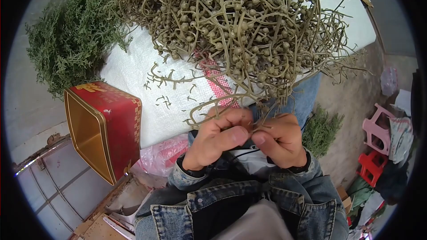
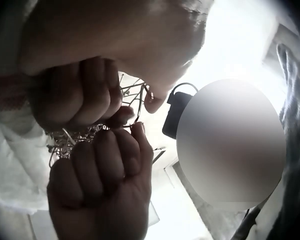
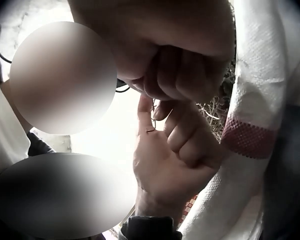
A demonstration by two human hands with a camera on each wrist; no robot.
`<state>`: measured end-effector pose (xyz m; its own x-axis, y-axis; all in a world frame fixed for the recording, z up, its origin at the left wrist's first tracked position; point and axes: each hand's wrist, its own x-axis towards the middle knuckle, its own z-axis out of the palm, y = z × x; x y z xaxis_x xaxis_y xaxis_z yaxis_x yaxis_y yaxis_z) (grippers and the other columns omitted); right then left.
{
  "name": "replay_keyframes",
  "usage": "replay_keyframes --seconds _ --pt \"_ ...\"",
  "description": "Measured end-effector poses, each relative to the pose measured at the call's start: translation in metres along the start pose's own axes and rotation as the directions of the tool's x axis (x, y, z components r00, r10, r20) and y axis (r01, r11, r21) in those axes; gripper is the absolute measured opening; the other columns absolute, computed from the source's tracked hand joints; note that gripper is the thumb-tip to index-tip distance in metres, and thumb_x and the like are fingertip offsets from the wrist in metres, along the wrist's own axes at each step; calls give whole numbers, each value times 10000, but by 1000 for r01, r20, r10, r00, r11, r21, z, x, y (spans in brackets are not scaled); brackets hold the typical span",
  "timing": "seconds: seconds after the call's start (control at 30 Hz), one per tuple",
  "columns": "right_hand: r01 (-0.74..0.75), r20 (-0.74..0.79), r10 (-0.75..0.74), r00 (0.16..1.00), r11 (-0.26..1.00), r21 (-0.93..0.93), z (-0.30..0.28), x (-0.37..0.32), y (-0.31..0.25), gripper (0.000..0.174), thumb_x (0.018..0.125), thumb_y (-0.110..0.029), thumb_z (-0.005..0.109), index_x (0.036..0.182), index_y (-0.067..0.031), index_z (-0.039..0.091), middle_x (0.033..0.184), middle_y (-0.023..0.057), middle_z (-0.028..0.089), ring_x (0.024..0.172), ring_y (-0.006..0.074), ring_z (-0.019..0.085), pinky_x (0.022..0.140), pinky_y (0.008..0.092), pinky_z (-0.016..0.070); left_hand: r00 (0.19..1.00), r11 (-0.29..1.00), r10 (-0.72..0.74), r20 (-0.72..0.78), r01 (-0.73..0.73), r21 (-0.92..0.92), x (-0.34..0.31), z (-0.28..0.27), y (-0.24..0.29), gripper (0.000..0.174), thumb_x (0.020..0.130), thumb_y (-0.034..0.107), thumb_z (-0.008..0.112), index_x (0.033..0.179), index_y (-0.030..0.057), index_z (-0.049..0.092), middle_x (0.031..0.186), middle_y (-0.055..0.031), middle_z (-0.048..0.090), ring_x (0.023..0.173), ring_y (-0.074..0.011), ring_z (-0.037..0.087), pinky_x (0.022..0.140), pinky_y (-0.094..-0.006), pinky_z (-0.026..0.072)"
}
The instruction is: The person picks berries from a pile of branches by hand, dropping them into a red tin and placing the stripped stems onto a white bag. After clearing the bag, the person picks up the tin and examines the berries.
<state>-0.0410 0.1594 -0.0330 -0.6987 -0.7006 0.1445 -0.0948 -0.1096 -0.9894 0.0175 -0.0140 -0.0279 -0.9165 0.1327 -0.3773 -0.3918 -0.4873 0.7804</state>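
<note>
A big tangle of dried grey-green stems with round pods (image 1: 240, 22) lies on a white woven sack (image 1: 129, 66). Below it in the head view, the left hand (image 1: 218, 138) pinches a thin curved stem (image 1: 213, 102) between thumb and curled fingers. Close beside, the right hand (image 1: 282, 140) pinches a thin piece of stem, its thumb tip near the left thumb. In the left wrist view the right hand (image 2: 102, 185) has its fingers curled, and the left hand (image 2: 115, 45) is above it. The right wrist view shows the left hand (image 3: 175, 150) below the right hand (image 3: 175, 45).
Small broken stem bits (image 1: 164, 101) lie scattered on the sack. A red and gold tin (image 1: 120, 129) stands at the left, with green leafy sprigs (image 1: 71, 40) behind it. More sprigs (image 1: 322, 129) lie on the floor at right, near a pink stool (image 1: 377, 129) and a red stool (image 1: 372, 167).
</note>
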Motion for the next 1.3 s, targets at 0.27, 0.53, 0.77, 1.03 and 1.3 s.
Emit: replay_keyframes --seconds 0.27,0.53,0.77,1.03,1.3 --pt "160 39 -158 987 894 -418 -4 2 3 133 804 -130 704 800 -20 629 605 84 580 489 279 570 432 335 447 949 631 47 312 -270 727 8 -3 32 167 871 127 623 880 -40 620 614 -78 478 545 -131 487 518 -284 347" --pt "232 87 -220 972 811 -537 -7 -2 -4 150 787 -145 694 729 -43 601 610 73 582 475 255 568 419 325 423 983 872 30 182 -115 475 8 4 21 205 878 122 584 788 -61 607 639 -94 567 513 -151 496 494 -295 340" --pt "363 -88 -436 896 830 -423 -2 5 2 200 805 -139 676 666 -35 576 564 69 541 435 243 543 396 325 418 963 969 242 121 -233 -84 2 20 -12 318 950 135 500 668 -10 513 544 2 449 480 -73 371 446 -272 283" --pt "311 -11 -317 948 936 -166 -14 1 3 324 910 -216 544 658 -14 566 583 94 559 426 270 524 395 373 352 977 968 199 76 -184 -171 -3 31 -18 297 933 104 499 654 2 515 520 4 467 450 -76 391 423 -269 281" --pt "283 150 -313 938 940 191 -33 5 6 364 910 -177 528 588 -8 522 528 94 513 383 269 466 380 377 333 988 988 152 35 -151 -38 -12 53 -6 270 915 58 507 655 -11 516 516 -22 482 438 -97 410 423 -269 288"
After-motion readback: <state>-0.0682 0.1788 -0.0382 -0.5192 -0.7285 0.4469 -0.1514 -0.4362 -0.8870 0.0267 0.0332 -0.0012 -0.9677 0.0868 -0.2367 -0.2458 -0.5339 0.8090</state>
